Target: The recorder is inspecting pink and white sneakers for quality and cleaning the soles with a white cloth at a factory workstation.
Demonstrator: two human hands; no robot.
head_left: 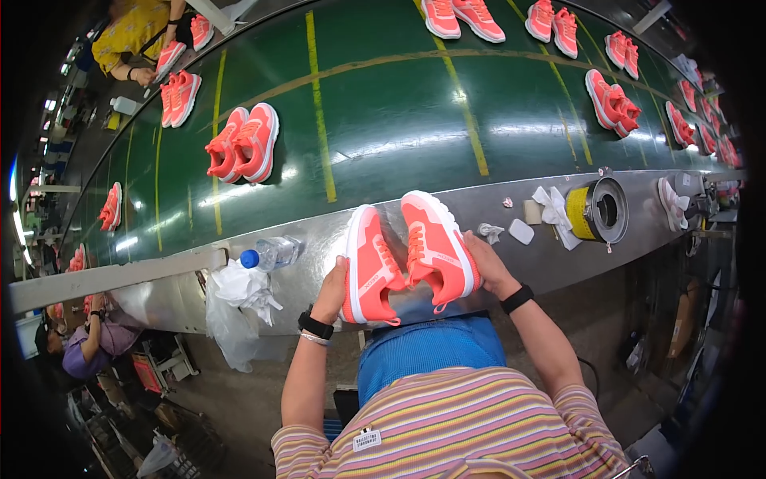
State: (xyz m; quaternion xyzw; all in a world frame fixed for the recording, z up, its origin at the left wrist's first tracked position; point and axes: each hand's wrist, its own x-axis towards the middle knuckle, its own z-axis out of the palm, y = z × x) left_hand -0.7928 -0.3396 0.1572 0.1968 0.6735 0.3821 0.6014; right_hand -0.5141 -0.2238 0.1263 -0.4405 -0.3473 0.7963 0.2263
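Two coral-pink sneakers with white soles are held side by side over the metal ledge, toes pointing away from me. My left hand (331,291) is closed around the outer side of the left sneaker (369,259). Around the heel side of the right sneaker (435,247) my right hand (487,263) is closed in the same way. The shoes' inner sides nearly meet at the middle, and their openings face me. Most of my fingers are hidden behind the soles.
Beyond the metal ledge (319,235) runs a green conveyor belt (383,112) with several pairs of similar sneakers. A water bottle (275,253) and crumpled paper (243,289) lie left; a yellow-labelled tin (594,210) stands right. Another person (132,40) works across the belt.
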